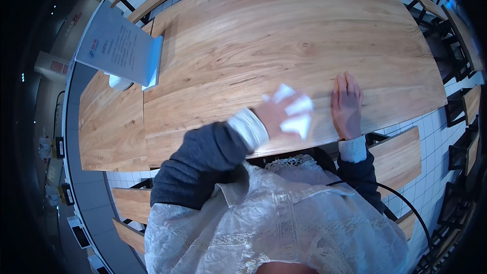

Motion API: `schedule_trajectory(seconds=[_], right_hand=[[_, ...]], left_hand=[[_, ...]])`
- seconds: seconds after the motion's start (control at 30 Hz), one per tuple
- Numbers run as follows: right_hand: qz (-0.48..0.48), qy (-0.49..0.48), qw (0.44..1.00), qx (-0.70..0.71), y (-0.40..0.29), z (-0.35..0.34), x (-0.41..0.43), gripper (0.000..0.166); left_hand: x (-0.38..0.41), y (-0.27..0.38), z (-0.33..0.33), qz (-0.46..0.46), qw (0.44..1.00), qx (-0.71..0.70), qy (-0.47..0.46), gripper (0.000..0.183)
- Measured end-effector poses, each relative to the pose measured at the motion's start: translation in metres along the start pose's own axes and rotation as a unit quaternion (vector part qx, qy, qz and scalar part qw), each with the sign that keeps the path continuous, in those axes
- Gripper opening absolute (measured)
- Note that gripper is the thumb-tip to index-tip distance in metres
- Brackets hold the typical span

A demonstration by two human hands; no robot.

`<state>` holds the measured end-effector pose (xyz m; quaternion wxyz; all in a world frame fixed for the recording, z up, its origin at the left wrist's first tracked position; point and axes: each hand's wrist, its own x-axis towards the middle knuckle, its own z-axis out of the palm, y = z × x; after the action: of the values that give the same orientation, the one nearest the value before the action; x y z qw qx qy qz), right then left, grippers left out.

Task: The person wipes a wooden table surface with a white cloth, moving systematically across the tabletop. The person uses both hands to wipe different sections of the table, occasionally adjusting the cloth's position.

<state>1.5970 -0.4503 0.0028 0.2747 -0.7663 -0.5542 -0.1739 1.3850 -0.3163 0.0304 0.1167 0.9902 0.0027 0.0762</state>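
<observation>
My left hand (279, 116) presses a crumpled white tissue or thin cloth (298, 110) against the wooden tabletop (243, 57), near the edge in front of me. Motion blurs this hand and the white piece, whose corners stick out around the fingers. Further right, my right hand (347, 104) rests flat on the same tabletop, palm down and holding nothing. Its fingers point away from me.
A tilted sign board with writing (118, 45) stands on the table at the left, with a small white object (120, 82) partly behind it. Wooden benches (397, 156) flank the table. A black cable (411, 205) hangs at my right. Further seats line the right side.
</observation>
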Motion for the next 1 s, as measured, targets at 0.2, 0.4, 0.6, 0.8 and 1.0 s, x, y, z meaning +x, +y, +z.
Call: schedule_trajectory(seconds=[0.2, 0.4, 0.6, 0.8, 1.0], right_hand=[[0.135, 0.030, 0.965, 0.221, 0.053, -0.017, -0.005, 0.042], [0.282, 0.201, 0.937, -0.058, 0.178, -0.052, -0.050, 0.056], [0.493, 0.302, 0.804, 0.136, 0.184, -0.026, -0.059, 0.079], [0.480, 0.395, 0.664, 0.415, 0.151, -0.036, -0.038, 0.081], [0.479, 0.385, 0.685, 0.391, 0.143, -0.043, -0.034, 0.076]], left_hand=[[0.008, -0.013, 0.005, 0.003, 0.999, -0.026, -0.044, 0.068], [-0.077, -0.218, -0.018, -0.420, 0.854, 0.305, 0.035, 0.043], [-0.017, -0.151, -0.002, -0.247, 0.954, 0.106, 0.135, 0.049], [0.024, 0.028, 0.006, 0.111, 0.990, -0.057, -0.059, 0.072], [0.014, -0.162, -0.018, -0.369, 0.929, -0.015, 0.007, 0.062]])
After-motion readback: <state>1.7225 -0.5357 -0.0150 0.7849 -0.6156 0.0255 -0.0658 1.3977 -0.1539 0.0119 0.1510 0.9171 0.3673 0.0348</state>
